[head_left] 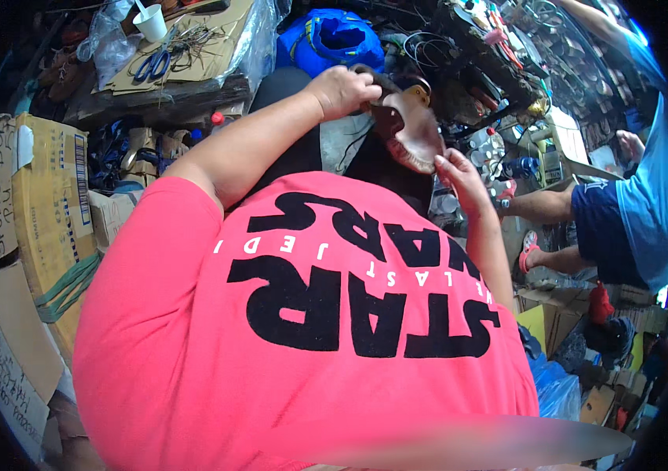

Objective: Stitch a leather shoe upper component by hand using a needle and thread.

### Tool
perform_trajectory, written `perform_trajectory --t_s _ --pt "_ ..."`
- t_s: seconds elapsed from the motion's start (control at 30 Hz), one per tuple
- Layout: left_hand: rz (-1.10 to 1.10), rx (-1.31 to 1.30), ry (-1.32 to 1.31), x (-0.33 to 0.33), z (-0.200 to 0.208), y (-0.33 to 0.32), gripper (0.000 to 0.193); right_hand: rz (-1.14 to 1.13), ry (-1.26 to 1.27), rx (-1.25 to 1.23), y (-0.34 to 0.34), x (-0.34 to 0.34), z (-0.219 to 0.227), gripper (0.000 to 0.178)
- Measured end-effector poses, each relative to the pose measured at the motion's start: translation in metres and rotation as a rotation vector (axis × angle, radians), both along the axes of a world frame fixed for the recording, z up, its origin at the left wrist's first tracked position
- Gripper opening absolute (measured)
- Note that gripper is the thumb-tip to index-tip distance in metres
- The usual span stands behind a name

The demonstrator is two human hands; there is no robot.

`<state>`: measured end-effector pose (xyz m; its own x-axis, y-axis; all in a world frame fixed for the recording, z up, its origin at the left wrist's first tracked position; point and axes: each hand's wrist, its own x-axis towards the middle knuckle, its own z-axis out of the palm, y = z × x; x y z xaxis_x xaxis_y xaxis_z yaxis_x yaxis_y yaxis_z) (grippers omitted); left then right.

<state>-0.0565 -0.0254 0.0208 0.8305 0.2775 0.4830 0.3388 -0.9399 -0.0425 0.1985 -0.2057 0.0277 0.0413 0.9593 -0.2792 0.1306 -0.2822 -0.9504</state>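
Note:
Over my lap, a brown leather piece (pixel 406 129), which looks like a shoe upper or sandal, is stretched between both hands. Small marks like stitching or holes run along its lower edge. My left hand (pixel 344 93) is closed at its upper left end, by a dark strap-like part. On the lower right edge, my right hand (pixel 461 180) pinches the leather between thumb and fingers. Just beyond the piece shows a small yellow-brown round thing (pixel 420 93), whose kind I cannot make out.
Scissors (pixel 153 66) and a white cup (pixel 149 23) rest on a cardboard-topped bench at far left. A blue bag (pixel 334 39) stands ahead. A cluttered workbench (pixel 498 63) is at far right. Cardboard boxes (pixel 51 180) line the left; another person (pixel 624 212) sits at right.

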Motion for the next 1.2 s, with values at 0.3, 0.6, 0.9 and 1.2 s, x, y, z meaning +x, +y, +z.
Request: perform_trajectory --t_s 0.3,0.6,0.9,1.2 --pt "0.115 -1.257 0.227 0.007 -0.029 0.005 0.053 -0.034 0.313 -0.121 0.017 0.01 -0.054 0.017" --pt "0.265 -0.89 0.339 0.022 -0.037 -0.006 0.042 -0.034 0.44 -0.103 0.015 0.015 -0.067 0.019" --pt "0.249 -0.504 0.056 0.022 -0.007 -0.031 0.04 0.216 0.163 -0.227 0.052 0.02 -0.043 0.024" --pt "-0.009 -0.463 0.256 0.022 -0.002 -0.051 0.034 0.413 0.056 -0.201 0.095 0.005 -0.035 0.021"
